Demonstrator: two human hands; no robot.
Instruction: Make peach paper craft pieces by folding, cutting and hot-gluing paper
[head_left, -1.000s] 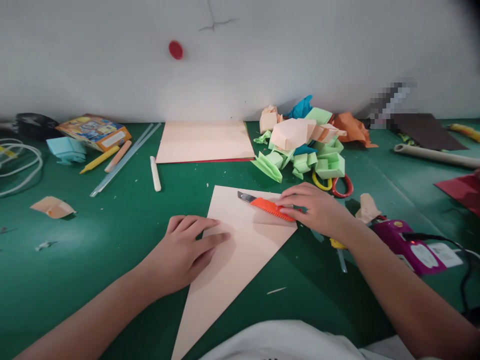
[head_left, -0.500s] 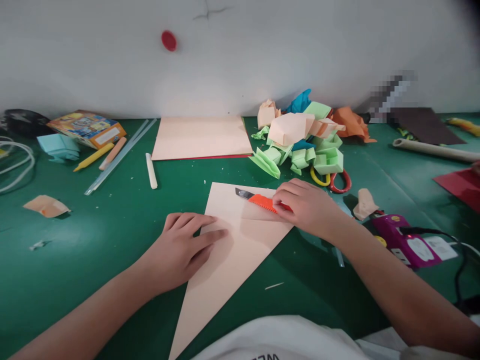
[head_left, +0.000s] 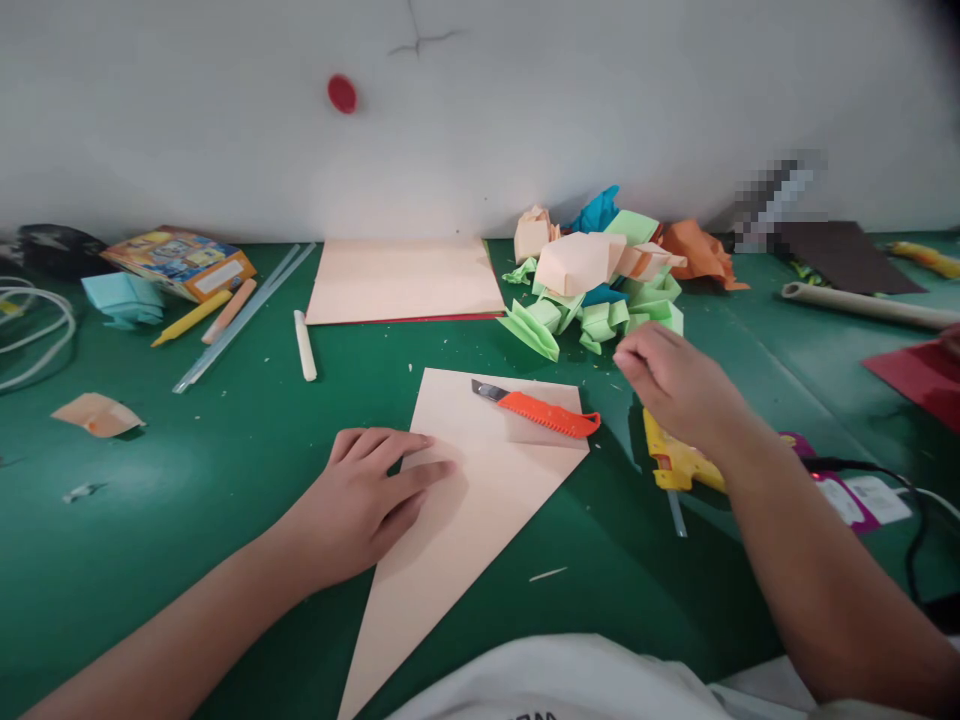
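Peach paper [head_left: 472, 520] lies beneath an orange cutter [head_left: 547, 413] — I see left hand [head_left: 375, 492] on the paper, fingers spread; right hand [head_left: 669, 385] curled — contents, I cannot tell.

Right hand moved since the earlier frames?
Yes, rightward, judged against the pale sheet: the right hand was on the orange cutter and is now off it, past the sheet's right edge.

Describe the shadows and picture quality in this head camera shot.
Head view: a soft shadow falls on the pale sheet beside the left hand; head view, right side: a pixelated patch hides detail against the wall; head view, top right: the corner darkens.
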